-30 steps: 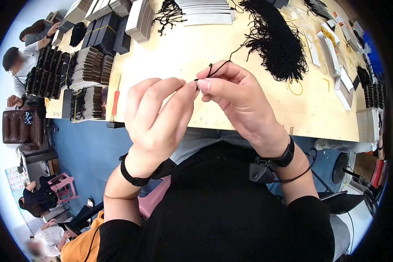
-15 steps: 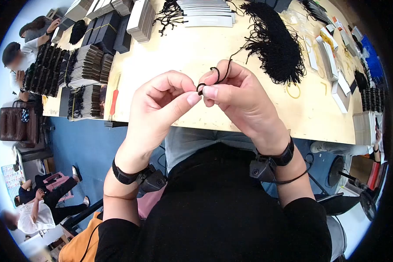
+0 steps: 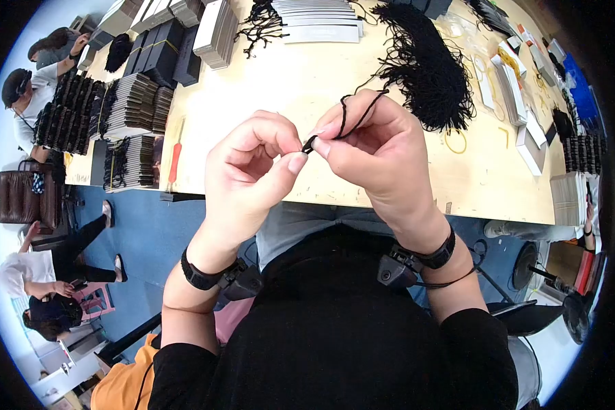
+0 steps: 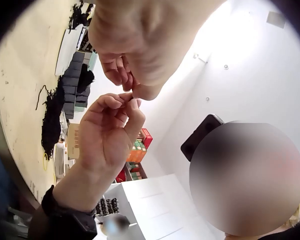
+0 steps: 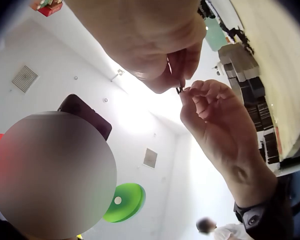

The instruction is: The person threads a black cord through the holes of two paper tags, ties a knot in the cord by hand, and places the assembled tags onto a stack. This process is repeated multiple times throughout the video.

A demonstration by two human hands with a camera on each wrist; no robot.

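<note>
Both hands are raised near the table's front edge, fingertips almost meeting. The right hand (image 3: 383,154) pinches a thin black cord (image 3: 310,143) between thumb and forefinger, and a loop of the cord lies over its fingers. The left hand (image 3: 253,171) pinches the short end of the same cord between thumb and fingertip. In the left wrist view the right hand (image 4: 107,135) meets the left hand (image 4: 140,45) at the fingertips. The right wrist view shows a small dark bit of cord (image 5: 179,90) between the fingertips of both hands.
A heap of black cords (image 3: 430,68) lies beyond the right hand. Stacks of grey cards (image 3: 131,106), black boxes (image 3: 158,55) and a red-handled tool (image 3: 175,160) are at the left. White boxes (image 3: 530,145) stand at the right. People (image 3: 37,273) are at the far left.
The left hand's fingers have gone from extended to more bent at the cord. The small loop at the fingertips has narrowed, and the cord over the right hand now forms a wider loop.
</note>
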